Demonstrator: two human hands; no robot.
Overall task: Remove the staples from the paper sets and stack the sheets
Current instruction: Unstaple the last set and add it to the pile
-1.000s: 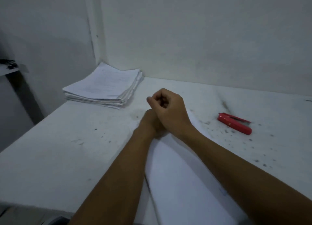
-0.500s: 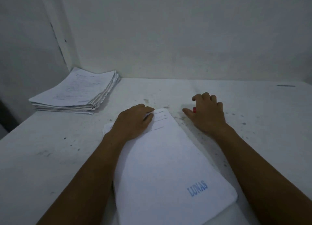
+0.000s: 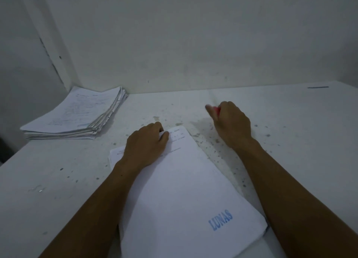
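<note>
A thick set of white sheets (image 3: 186,195) with a blue "LUNAS" stamp lies in front of me on the white table (image 3: 58,180). My left hand (image 3: 146,144) rests flat on its top left corner, fingers curled over the edge. Off to the right of the sheets, my right hand (image 3: 230,122) is closed around a red staple remover (image 3: 216,110), lifted slightly above the table; only the tool's red tip shows past my fingers. A stack of loose sheets (image 3: 77,114) sits at the far left corner by the wall.
The table surface is speckled with small dark bits and pulled staples around the papers (image 3: 211,141). A wall (image 3: 193,44) closes off the far side, and the table's left edge drops away. A dark mark (image 3: 317,87) lies at the far right.
My hands have separated: the left one settled on the paper set's corner, and the right one reached right, closed on the red staple remover and lifted it. The view has also shifted right.
</note>
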